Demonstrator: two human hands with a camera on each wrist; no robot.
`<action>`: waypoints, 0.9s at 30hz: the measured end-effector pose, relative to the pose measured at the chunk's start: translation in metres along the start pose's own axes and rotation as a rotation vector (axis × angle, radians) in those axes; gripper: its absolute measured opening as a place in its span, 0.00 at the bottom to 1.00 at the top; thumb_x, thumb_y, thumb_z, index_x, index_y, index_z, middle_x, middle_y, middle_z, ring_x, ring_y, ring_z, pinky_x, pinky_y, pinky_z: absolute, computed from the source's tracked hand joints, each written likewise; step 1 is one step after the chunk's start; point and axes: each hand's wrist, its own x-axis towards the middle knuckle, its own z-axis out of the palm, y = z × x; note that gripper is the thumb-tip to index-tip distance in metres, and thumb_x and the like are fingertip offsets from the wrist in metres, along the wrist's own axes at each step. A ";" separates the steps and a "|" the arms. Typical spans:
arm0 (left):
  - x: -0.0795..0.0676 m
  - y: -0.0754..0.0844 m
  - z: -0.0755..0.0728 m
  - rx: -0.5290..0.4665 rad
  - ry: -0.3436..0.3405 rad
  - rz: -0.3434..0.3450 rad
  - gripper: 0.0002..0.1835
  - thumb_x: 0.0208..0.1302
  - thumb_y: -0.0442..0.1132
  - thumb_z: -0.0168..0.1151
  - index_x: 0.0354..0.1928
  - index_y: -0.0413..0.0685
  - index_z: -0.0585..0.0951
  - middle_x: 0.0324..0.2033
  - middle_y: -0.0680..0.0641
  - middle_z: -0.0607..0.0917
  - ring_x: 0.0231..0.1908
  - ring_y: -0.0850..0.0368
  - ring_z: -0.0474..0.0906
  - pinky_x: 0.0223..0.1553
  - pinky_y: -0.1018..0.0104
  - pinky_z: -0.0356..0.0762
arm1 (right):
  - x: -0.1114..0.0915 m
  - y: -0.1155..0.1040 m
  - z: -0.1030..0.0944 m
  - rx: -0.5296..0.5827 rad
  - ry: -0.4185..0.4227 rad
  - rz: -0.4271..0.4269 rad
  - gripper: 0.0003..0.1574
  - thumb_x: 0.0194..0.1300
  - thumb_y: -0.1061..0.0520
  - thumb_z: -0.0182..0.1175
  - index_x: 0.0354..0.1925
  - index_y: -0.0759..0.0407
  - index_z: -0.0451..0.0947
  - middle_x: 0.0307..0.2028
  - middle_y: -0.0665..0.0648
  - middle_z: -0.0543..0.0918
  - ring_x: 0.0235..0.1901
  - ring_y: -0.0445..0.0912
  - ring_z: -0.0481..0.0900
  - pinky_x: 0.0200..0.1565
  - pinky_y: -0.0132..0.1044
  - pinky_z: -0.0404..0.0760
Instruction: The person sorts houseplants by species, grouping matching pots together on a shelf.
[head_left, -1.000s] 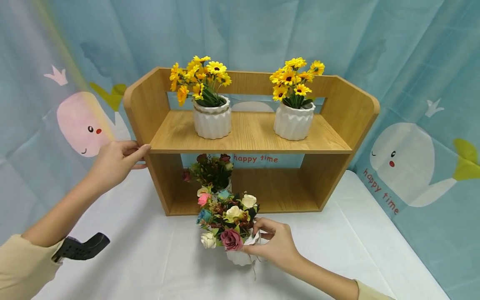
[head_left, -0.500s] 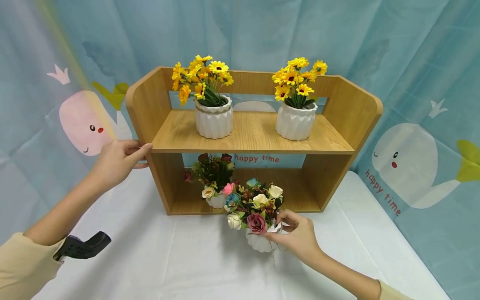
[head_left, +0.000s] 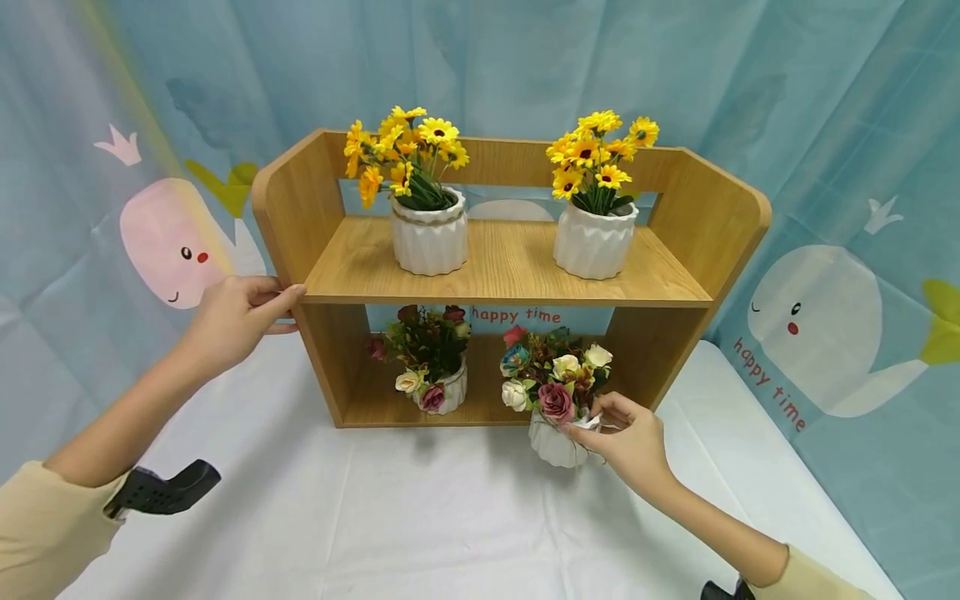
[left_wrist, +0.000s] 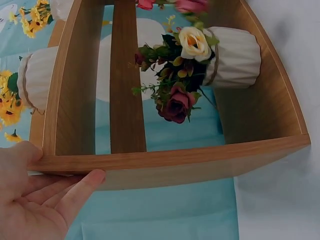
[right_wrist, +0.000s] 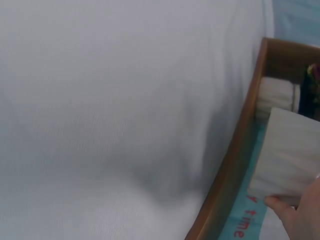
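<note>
My right hand (head_left: 630, 437) pinches the rim of a white fluted pot (head_left: 553, 443) of mixed artificial roses (head_left: 557, 400), in front of the lower shelf's right half. In the right wrist view the same white pot (right_wrist: 290, 155) overlaps the shelf opening, tilted, with my thumb at it. My left hand (head_left: 238, 323) grips the left side panel of the wooden shelf unit (head_left: 318, 367) at the height of its middle board. In the left wrist view the fingers (left_wrist: 75, 202) lie along the panel's outer face.
Another pot of roses (head_left: 452, 392) stands on the lower shelf at left. Two white pots of yellow daisies, one left (head_left: 430, 242) and one right (head_left: 595, 242), stand on the upper board. A white cloth (head_left: 420, 517) covers the table; a blue curtain (head_left: 510, 67) hangs behind.
My right hand has carried the rose pot to the right and toward the shelf, uncovering the rose pot on the lower left. My left hand has stayed on the side panel.
</note>
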 end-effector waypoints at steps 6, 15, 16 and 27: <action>0.000 -0.002 -0.002 -0.034 -0.017 -0.010 0.28 0.83 0.45 0.55 0.59 0.19 0.78 0.52 0.21 0.84 0.40 0.44 0.92 0.34 0.84 0.81 | 0.015 0.006 -0.005 -0.047 0.051 -0.032 0.21 0.48 0.63 0.85 0.32 0.62 0.80 0.20 0.48 0.78 0.19 0.37 0.68 0.21 0.31 0.67; 0.001 -0.001 -0.004 -0.037 -0.044 -0.038 0.30 0.83 0.48 0.55 0.62 0.20 0.78 0.54 0.22 0.84 0.45 0.40 0.91 0.35 0.82 0.82 | 0.035 0.014 -0.002 -0.087 0.093 -0.038 0.22 0.49 0.58 0.86 0.31 0.61 0.80 0.17 0.49 0.72 0.17 0.36 0.64 0.21 0.31 0.64; 0.002 -0.001 -0.004 -0.037 -0.044 -0.040 0.30 0.83 0.48 0.55 0.62 0.20 0.78 0.54 0.22 0.84 0.45 0.39 0.91 0.35 0.82 0.82 | 0.037 0.016 -0.001 -0.091 0.094 -0.033 0.22 0.49 0.57 0.86 0.31 0.61 0.80 0.17 0.49 0.72 0.17 0.36 0.64 0.21 0.31 0.64; 0.002 -0.001 -0.005 -0.038 -0.039 -0.046 0.29 0.83 0.47 0.55 0.61 0.19 0.77 0.53 0.22 0.84 0.46 0.37 0.91 0.35 0.82 0.82 | 0.056 0.029 0.010 -0.131 0.117 0.003 0.22 0.47 0.53 0.87 0.31 0.58 0.82 0.17 0.47 0.73 0.20 0.38 0.66 0.25 0.31 0.66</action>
